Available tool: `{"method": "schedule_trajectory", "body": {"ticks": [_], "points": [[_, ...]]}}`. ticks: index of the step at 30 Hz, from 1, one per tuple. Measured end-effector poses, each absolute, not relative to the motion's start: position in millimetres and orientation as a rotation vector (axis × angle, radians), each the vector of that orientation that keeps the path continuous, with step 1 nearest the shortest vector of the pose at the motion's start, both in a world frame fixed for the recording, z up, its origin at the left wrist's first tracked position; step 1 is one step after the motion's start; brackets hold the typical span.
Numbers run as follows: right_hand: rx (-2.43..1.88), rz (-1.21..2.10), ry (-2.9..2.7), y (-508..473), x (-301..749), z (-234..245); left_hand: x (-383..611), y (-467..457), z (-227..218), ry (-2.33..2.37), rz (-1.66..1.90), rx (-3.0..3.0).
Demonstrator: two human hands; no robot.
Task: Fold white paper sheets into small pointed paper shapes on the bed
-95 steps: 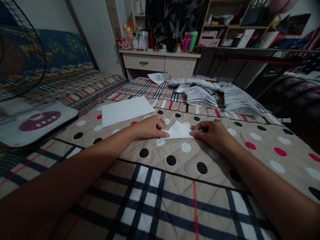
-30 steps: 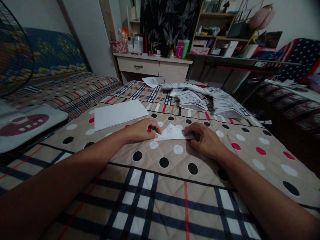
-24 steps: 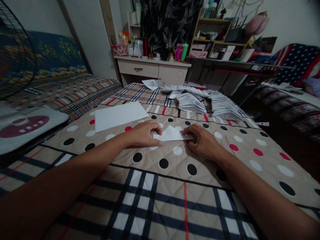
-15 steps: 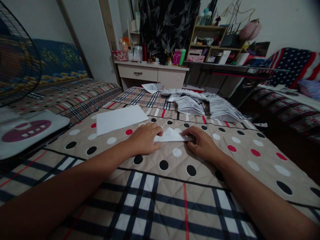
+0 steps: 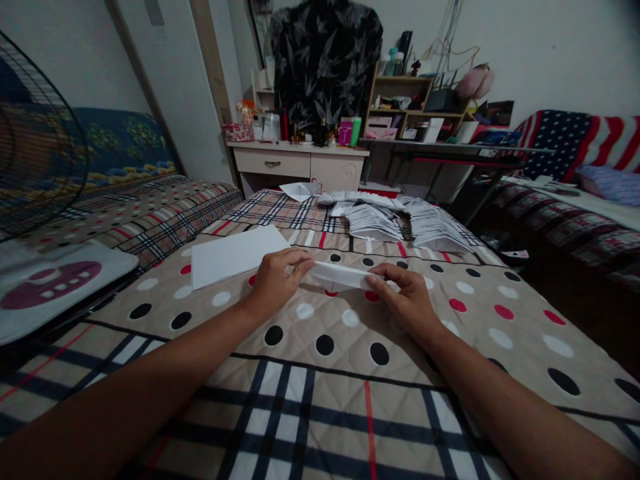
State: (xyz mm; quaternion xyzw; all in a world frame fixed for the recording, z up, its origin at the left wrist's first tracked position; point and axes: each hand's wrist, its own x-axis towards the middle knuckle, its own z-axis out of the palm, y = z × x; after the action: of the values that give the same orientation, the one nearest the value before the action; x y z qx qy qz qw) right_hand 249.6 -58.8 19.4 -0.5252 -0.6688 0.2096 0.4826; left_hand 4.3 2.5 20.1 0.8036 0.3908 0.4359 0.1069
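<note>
Centrally, two bare hands meet over a quilted bedspread (image 5: 345, 373) patterned with dots and plaid, holding a folded white paper (image 5: 340, 275) between them. With that paper as the middle of a clock face, the left hand (image 5: 280, 280) is at 9 o'clock, its thumb and fingers pinching the near end. The right hand (image 5: 407, 297) is at 3 o'clock, its thumb on the facing side, gripping the other end. The paper forms a narrow strip, slanting slightly down towards the right hand; whether its lower edge touches the bedspread is unclear.

At 10 o'clock, just beyond the left hand, flat white sheets (image 5: 235, 257) lie on the bedspread. At 11, farther off, sits a single folded paper piece (image 5: 300, 191). Around 1 o'clock, many folded papers (image 5: 375, 223) lie in overlapping rows. Beyond them, at 12, stands a pale dresser (image 5: 273, 162) crowded with bottles, beneath a dark patterned shirt (image 5: 325, 67).
</note>
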Motion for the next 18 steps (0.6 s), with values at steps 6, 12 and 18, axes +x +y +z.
{"method": "schedule_trajectory", "body": {"ticks": [6,12,18], "points": [[-1.250,0.620,-1.576,-62,245,19,7,1,25,1.145,1.234,2.340],[-1.217,0.563,-1.460,-68,238,21,3,-10,55,1.057,1.243,2.880],[-1.178,0.585,-1.481,-70,234,20,2,-13,66,0.961,1.098,2.994]]}}
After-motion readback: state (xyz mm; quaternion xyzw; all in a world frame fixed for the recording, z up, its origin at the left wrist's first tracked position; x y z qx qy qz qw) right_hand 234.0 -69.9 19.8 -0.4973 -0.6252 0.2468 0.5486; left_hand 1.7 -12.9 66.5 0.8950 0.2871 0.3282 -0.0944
